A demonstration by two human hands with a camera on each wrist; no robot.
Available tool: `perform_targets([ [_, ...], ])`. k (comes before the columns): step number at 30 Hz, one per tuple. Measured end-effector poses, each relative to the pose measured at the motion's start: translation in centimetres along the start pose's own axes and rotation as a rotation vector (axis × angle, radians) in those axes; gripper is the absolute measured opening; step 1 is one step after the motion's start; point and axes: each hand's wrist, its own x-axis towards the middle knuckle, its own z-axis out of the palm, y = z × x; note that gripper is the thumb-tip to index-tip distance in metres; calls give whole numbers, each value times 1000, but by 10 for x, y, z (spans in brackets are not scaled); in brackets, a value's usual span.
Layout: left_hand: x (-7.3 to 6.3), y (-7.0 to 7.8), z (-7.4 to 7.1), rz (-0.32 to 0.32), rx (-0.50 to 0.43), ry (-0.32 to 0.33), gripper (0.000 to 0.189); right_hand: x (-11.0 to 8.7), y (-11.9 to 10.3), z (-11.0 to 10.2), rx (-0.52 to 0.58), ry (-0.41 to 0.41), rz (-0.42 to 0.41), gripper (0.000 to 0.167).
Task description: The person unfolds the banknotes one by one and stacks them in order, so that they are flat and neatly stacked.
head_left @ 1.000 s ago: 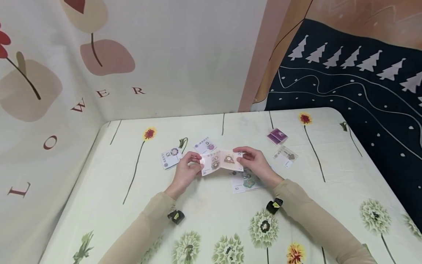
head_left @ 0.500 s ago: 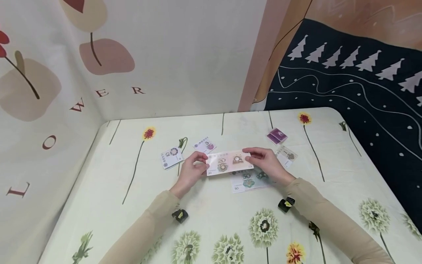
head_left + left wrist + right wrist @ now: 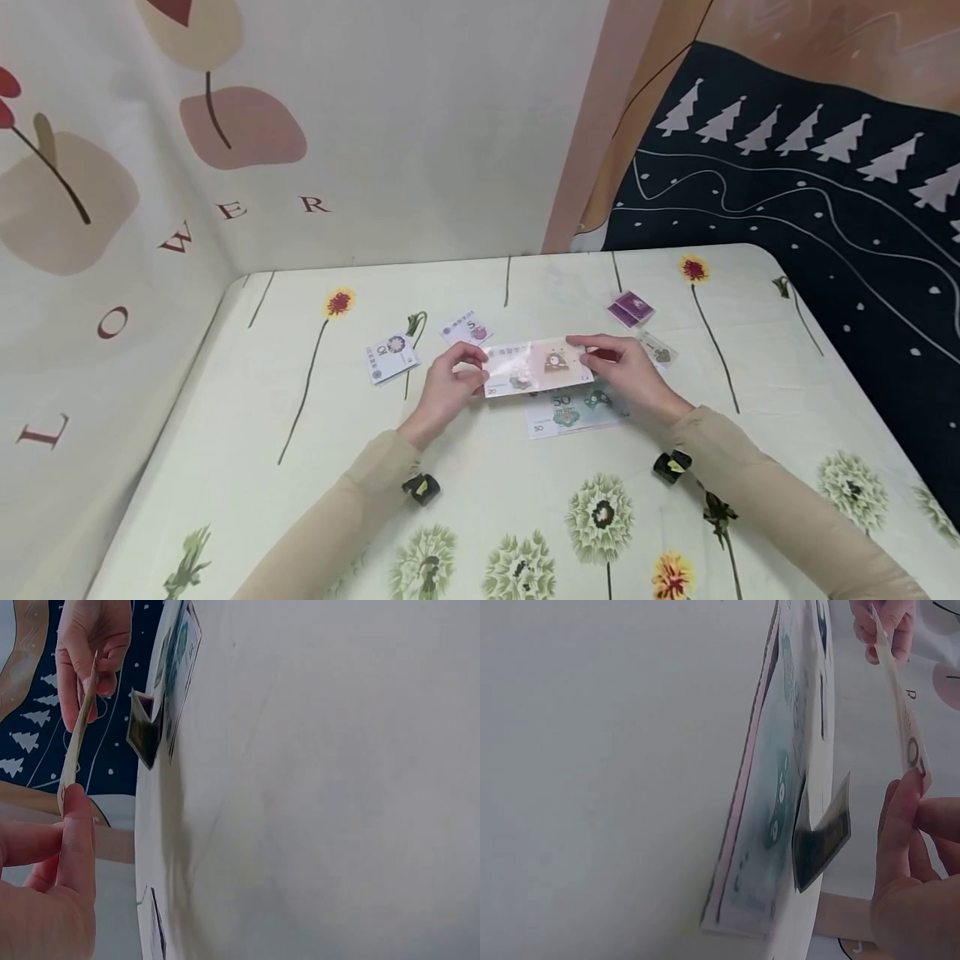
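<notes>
A pinkish 20 play banknote (image 3: 537, 367) is stretched nearly flat above the table, with a bright glare across its middle. My left hand (image 3: 448, 390) pinches its left end between thumb and fingers. At the other end my right hand (image 3: 636, 377) pinches it the same way. Both wrist views show the banknote (image 3: 78, 742) edge-on, spanning the gap between the hands. Below it lies a greenish 50 note (image 3: 570, 414), partly covered in the head view, with a pink edge showing beneath it in the right wrist view.
A stack of 10 notes (image 3: 392, 358) lies left of the hands, and a 5 note (image 3: 467, 327) behind them. To the right are a folded purple note (image 3: 631, 308) and a 1 note (image 3: 660, 350), partly hidden by my right hand. A flowered cloth (image 3: 465, 483) covers the table.
The 20 banknote was bent along a middle crease and is now pulled nearly flat. Both hands have shifted right with it, the right hand farther, so they are wider apart.
</notes>
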Motion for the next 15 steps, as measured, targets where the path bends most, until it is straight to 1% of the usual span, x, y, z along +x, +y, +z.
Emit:
perform_targets([
  [2,0,0,2,8,-7,-8,23,-2,0,-2,-6,10,-20,31],
  [5,0,0,4,22,-18,-24,23,-3,1,-4,-2,17,-26,32],
  [8,0,0,6,19,-22,-41,24,-6,0,-7,11,11,-10,32],
  [11,0,-1,7,6,-24,-61,24,-7,1,-11,32,-14,11,34],
  [15,0,-1,10,-5,-30,-88,24,-7,2,-17,20,-43,37,34],
])
